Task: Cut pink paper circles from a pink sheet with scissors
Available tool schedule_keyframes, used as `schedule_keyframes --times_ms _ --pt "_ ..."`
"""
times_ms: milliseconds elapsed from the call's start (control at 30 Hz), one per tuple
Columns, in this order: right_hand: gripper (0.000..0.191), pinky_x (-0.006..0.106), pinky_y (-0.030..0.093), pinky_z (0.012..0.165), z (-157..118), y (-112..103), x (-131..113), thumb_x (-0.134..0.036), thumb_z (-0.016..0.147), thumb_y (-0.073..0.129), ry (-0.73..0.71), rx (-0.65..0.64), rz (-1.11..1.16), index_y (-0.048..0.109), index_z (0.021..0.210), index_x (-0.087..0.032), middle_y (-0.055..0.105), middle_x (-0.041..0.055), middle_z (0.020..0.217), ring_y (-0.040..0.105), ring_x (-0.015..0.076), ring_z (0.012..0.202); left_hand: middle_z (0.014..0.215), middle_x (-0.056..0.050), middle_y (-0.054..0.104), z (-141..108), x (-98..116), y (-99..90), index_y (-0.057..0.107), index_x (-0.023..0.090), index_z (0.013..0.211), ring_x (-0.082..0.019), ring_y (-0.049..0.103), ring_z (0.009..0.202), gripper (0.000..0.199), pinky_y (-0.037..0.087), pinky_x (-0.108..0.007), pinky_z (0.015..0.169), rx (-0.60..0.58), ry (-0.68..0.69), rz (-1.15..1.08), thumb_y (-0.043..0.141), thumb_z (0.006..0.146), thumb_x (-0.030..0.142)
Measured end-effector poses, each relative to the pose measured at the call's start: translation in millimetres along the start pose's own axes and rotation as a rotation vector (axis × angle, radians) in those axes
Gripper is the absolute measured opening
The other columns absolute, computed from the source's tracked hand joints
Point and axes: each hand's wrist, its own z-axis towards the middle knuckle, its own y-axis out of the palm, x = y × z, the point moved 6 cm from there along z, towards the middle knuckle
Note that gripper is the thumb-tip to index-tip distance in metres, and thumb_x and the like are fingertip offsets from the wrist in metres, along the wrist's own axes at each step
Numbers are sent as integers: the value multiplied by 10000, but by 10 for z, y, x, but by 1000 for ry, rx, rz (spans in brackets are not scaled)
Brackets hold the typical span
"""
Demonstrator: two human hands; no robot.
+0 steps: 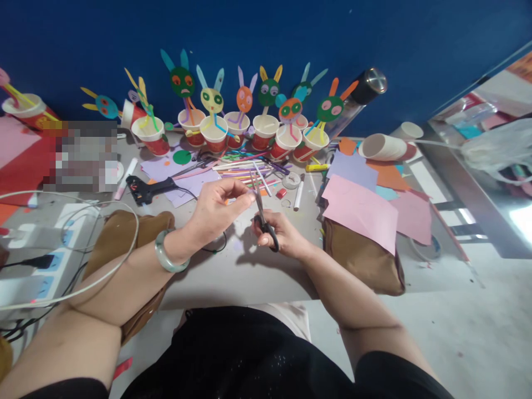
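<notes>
My right hand (286,233) is closed around the black handles of a pair of scissors (260,206), whose blades point up and away from me. Close to the blade tips, my left hand (220,208) pinches thumb against forefinger. Whatever sits in that pinch is too small to make out. A jade-coloured bangle (163,252) circles the left wrist. Just beyond both hands lies a heap of coloured sticks (241,166). A black glue gun (152,190) rests left of my left hand, beside lilac paper (195,185).
Several paper cups (214,136) with paper rabbit figures line the blue wall. Pink paper (359,210) covers part of a brown bag (361,263) at right. Stacked cups (382,148) and a flask (357,100) stand behind. A power strip (62,238) with cables lies left.
</notes>
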Motion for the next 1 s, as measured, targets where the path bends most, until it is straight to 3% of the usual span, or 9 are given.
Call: schedule_keyframes --times_ms 667,1000 --pt "728 274 359 619 0 -24 -26 -893 649 588 -31 34 -19 515 597 -170 525 -5 588 442 123 595 672 11 613 -4 18 31 634 171 694 -102 531 631 148 442 -242 612 -58 -27 -7 747 721 261" --pt "720 270 338 608 0 -28 -29 -881 647 606 -31 27 -4 515 589 -169 504 -10 573 425 120 590 654 14 597 -7 24 15 610 174 666 -102 521 625 140 433 -254 620 -27 -32 -9 717 725 242"
